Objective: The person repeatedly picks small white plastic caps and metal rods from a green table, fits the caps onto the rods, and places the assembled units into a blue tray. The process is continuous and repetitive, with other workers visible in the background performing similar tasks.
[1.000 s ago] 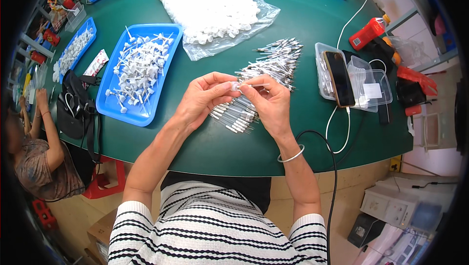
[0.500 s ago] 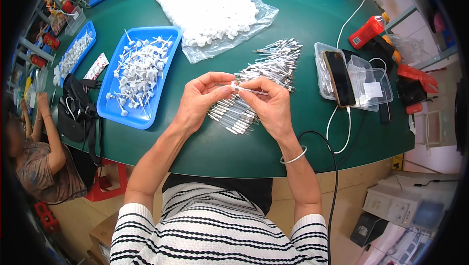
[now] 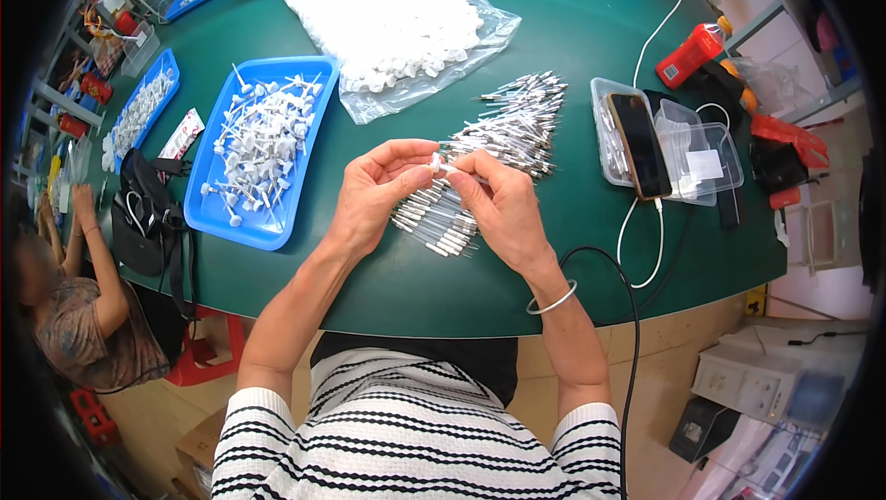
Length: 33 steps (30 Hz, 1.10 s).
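Observation:
Between the fingertips of my left hand (image 3: 377, 188) I pinch a small white plastic cap (image 3: 436, 161). My right hand (image 3: 503, 202) is closed on a thin rod-like piece whose end meets the cap; most of it is hidden by my fingers. Just beneath both hands lies a pile of thin rods (image 3: 521, 126) with white and metallic ends, and several of them (image 3: 434, 223) lie side by side near me. To the left stands a blue tray (image 3: 318, 85) heaped with white-capped rods (image 3: 263, 140).
Behind my hands lies a clear plastic bag (image 3: 369, 108) full of white caps. On the right are a clear plastic box (image 3: 720, 163), a phone (image 3: 639, 145) with a cable and a red bottle (image 3: 692, 55). A black bag (image 3: 143, 214) and a co-worker (image 3: 88, 315) are at left.
My right fingers have shifted and now cover more of the rod beside the cap. The left hand keeps its pinch almost in place, and the whole view has shifted slightly.

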Motion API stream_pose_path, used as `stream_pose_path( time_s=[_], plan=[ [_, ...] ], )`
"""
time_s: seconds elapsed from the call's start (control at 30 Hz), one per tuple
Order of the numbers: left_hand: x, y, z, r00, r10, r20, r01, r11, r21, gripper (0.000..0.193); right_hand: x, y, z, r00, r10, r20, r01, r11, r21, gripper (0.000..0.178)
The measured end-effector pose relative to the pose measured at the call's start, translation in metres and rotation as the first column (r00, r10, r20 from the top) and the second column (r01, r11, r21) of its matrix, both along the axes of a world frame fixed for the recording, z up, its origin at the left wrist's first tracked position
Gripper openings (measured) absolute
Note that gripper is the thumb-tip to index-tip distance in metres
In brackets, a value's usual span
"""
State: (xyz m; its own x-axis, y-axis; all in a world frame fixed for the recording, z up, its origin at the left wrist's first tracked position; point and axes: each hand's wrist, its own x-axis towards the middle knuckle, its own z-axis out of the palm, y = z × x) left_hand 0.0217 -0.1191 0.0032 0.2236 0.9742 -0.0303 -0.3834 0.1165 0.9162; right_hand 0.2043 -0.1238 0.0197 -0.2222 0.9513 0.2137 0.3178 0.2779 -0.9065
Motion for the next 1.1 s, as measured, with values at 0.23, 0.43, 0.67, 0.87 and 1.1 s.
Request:
stream_pose_path(
  time_s=[0.23, 0.43, 0.67, 0.87, 1.1],
  plan=[
    [-0.002, 0.001, -0.005, 1.0, -0.012, -0.022, 0.012, 1.0, 0.006, 0.025, -0.002, -0.001, -0.004, 0.999, -0.004, -0.05, 0.007, 0.998, 0.06, 0.013],
    [-0.001, 0.001, -0.003, 0.999, -0.044, 0.013, 0.044, 0.999, 0.007, 0.023, 0.0, -0.001, -0.01, 0.984, 0.04, -0.176, -0.051, 0.997, -0.056, 0.014],
    [0.0, -0.002, -0.006, 0.999, -0.031, 0.024, 0.03, 0.999, 0.034, 0.022, -0.006, -0.002, -0.011, 0.995, -0.018, -0.097, 0.024, 0.998, 0.062, 0.015],
    [0.003, -0.008, 0.007, 1.0, 0.002, 0.022, -0.004, 0.994, 0.108, 0.023, -0.01, -0.006, -0.012, 0.979, -0.024, -0.203, 0.04, 0.996, 0.078, 0.008],
    [0.001, -0.008, 0.006, 0.996, 0.061, -0.067, -0.033, 0.934, 0.356, 0.02, -0.001, 0.001, -0.013, 0.872, 0.15, -0.465, -0.211, 0.974, -0.081, 0.012]
  ],
)
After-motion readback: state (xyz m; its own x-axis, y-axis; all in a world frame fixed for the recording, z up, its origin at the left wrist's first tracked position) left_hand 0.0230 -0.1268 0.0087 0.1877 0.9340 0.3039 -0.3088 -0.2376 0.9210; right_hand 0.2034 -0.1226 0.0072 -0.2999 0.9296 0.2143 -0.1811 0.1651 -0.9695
